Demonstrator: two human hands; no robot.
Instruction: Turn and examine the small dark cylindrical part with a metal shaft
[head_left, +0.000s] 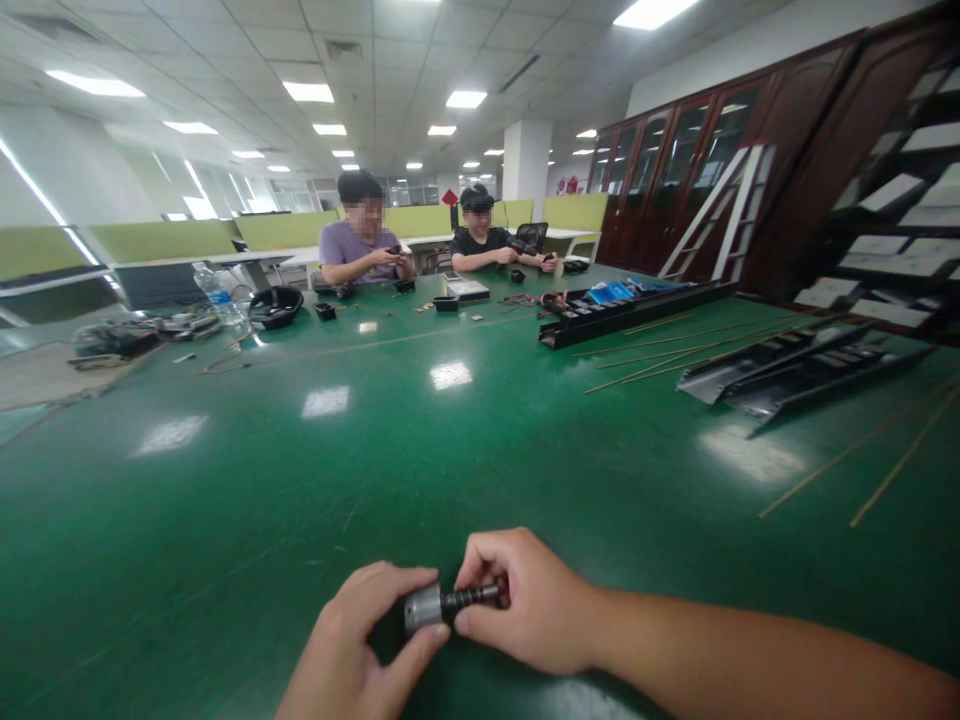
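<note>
Low in the head view, a small metal part (pixel 426 607) lies on its side between my hands, just above or on the green tabletop. It has a wide silver cylinder at the left and a narrower dark, ringed stem (pixel 471 597) at the right. My left hand (pixel 358 640) pinches the cylinder, thumb below and forefinger above. Curled fingers of my right hand (pixel 525 605) close around the stem's far end, with the thumb near its underside. The stem's tip is partly hidden by those fingers.
Black metal channels (pixel 780 375) and thin rods (pixel 817 480) lie on the green table (pixel 247 520) at the right. A long black rail (pixel 637 312) lies farther back. Two people (pixel 367 240) sit across, handling small parts. A water bottle (pixel 217 298) stands at the far left.
</note>
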